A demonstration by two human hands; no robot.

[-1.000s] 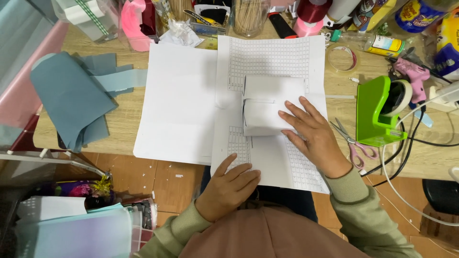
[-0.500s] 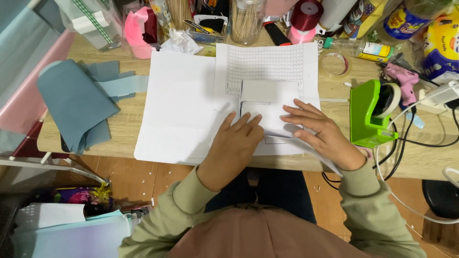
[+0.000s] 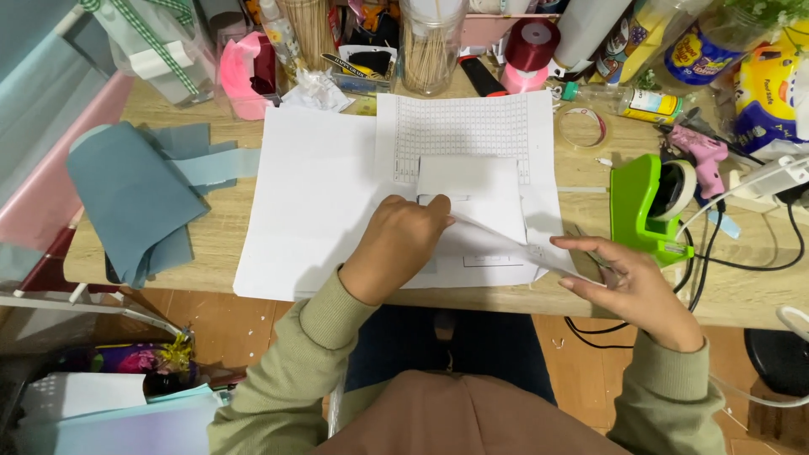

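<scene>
Mid-wrap: paper flap being lifted over the box

Here the step looks like folding printed paper around a white box (image 3: 470, 190), the landmark for everything below. Nearest the camera, right hand (image 3: 628, 282), below-right of the box, fingers narrow, pinching the lifted corner of the gridded sheet (image 3: 472, 126) off the desk edge. Left hand (image 3: 396, 244), just below-left of the box, curled, knuckles down, pressing the paper against the box's near side; holds nothing. Box sits on the gridded sheet, mid-desk. Plain white sheet (image 3: 312, 202) lies left of the box, blue paper scraps (image 3: 135, 198) further left. Green tape dispenser (image 3: 653, 206) right of the box, well apart. Next move, judged: flap wants pulling taut over the box top while the left hand pins it. Jar of sticks (image 3: 430, 46) beyond the box.
</scene>
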